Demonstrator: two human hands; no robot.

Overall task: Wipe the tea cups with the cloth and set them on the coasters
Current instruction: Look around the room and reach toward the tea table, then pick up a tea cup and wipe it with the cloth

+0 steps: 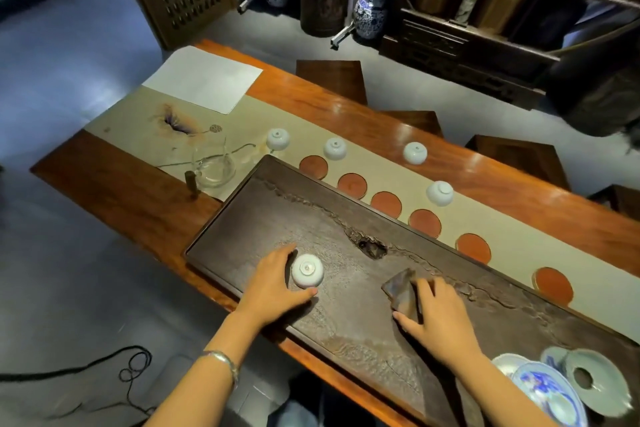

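A white tea cup (307, 270) stands upside down on the dark tea tray (263, 218). My left hand (273, 284) curls round its left side, thumb below and fingers above. My right hand (440, 319) holds a folded dark cloth (403, 291) against the tray between thumb and fingers. Several other white cups sit upside down on the beige runner, among them one (278, 139) at the left, one (415, 152) further right and one (440, 193) nearest the coasters. Several round red-brown coasters, from the far one (313, 167) to the near one (553, 286), lie bare in a row along the tray's far side.
A glass pitcher (214, 166) stands left of the tray. Blue-and-white saucers (547, 395) and a pale lid (595, 381) lie at the tray's near right end. A white sheet (204, 78) lies at the table's far left. Wooden stools (332, 78) line the far side.
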